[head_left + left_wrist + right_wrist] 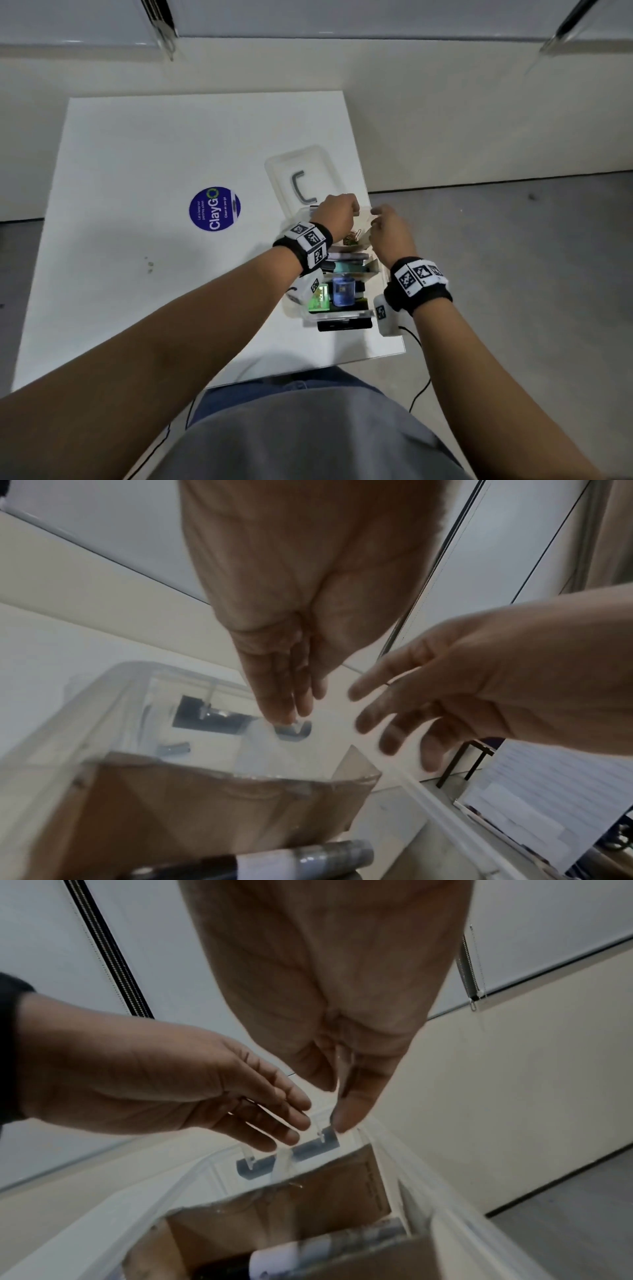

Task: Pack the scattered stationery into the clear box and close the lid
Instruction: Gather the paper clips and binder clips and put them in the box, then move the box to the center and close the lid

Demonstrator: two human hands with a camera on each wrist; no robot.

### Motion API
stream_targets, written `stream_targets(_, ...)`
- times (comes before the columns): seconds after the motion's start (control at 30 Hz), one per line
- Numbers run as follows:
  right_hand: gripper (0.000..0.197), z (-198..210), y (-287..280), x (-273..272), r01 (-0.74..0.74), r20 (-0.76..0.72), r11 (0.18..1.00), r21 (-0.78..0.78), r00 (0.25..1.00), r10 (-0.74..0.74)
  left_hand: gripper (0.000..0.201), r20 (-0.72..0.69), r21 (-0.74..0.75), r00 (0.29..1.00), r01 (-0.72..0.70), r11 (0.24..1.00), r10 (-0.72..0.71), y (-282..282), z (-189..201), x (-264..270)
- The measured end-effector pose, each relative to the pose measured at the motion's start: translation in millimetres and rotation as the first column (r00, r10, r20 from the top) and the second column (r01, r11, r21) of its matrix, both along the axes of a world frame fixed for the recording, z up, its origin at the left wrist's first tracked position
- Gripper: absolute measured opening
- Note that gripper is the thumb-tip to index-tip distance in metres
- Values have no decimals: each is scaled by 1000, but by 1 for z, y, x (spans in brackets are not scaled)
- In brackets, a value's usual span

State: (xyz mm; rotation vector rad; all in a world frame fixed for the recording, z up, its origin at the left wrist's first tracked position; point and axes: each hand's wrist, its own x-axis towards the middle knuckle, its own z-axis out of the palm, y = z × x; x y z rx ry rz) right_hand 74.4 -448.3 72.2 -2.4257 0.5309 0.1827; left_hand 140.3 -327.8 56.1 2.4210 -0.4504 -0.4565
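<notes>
Both hands are over the far end of the clear box (pixel 342 313), which sits at the right edge of the white desk (pixel 137 171), near its front right corner. The lid (pixel 303 178) lies flat on the desk just beyond the box, dark handle facing up, so the box is open.

Left hand (pixel 337 214) hovers above the far rim of the box. In the left wrist view its fingers (pixel 284 696) run straight and close together, tips down by the dark latch at the box's far wall; they hold nothing that I can make out. Right hand (pixel 390 233) is just beside it, to the right, the two hands near but apart. From the left wrist view the right hand's fingers (pixel 377 718) are spread and loose, and nothing is in them. The right wrist view shows the thumb and fingers narrowing downward to the box's far rim, and whether they touch it I cannot tell.

Inside the box: a brown cardboard piece (pixel 192 804) stands at the far end, a cluster of paper clips (pixel 351 237) next to it, then stacked flat items, a blue container (pixel 343 290) and a green item (pixel 319 298) at the near end. A dark flat object (pixel 344 323) lies on the desk against the box's near wall. A round blue sticker (pixel 214 209) marks the middle of the desk.
</notes>
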Motion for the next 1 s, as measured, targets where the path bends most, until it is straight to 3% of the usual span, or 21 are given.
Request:
stream_targets(0.07, 31, -3, -8, -12, 68, 32, 995, -70, 997, -66, 28, 38, -9, 999, -9, 1000, 9, 2, 3, 2)
stream_targets(0.13, 36, -11, -13, -27, 26, -145, 995, -96, 989, -40, 27, 75, -3, 997, 26, 1000, -26, 3, 5, 3)
stream_targets(0.2, 31, -24, -16, -39, -27, -306, 1000, -13, 952, 22, 34, 97, 21, 991, 86, 996, -88, 5, 5, 1)
stream_targets(0.3, 14, -31, -13, -45, -13, -270, 993, 114, 962, 44, 51, 175, 53, 963, 197, 979, -203, 16, 0, -4)
stream_targets(0.4, 18, -22, 1, -33, -151, -209, 978, 145, 961, 179, 62, 258, 113, 920, 275, 955, -295, 44, -5, -2)
stream_targets(0.5, 14, 0, 32, -8, -373, -182, 920, 122, 902, 390, 41, 251, 227, 899, 306, 925, -359, 87, 5, 3)
stream_targets(0.6, 18, 13, 75, 22, -551, -178, 825, 124, 806, 564, 22, 135, 269, 961, 199, 942, -241, 142, 12, 8)
stream_targets(0.73, 19, 9, 135, 54, -712, -187, 691, 126, 667, 721, 19, -26, 234, 998, 65, 970, -61, 215, 9, 7)
stream_targets(0.8, 20, 4, 157, 64, -733, -177, 664, 149, 641, 747, 19, -70, 223, 997, -4, 975, 20, 244, 5, 5)
stream_targets(0.87, 16, -3, 168, 73, -697, -139, 674, 245, 663, 735, 20, -97, 205, 991, -70, 976, 91, 269, -2, 3)
stream_targets(0.93, 18, -14, 164, 84, -595, -93, 742, 310, 757, 646, 22, -124, 175, 979, -137, 975, 159, 289, -10, 0)
stream_targets(1.0, 20, -30, 146, 94, -482, -64, 848, 219, 861, 505, 20, -127, 146, 967, -204, 968, 222, 302, -16, -2)
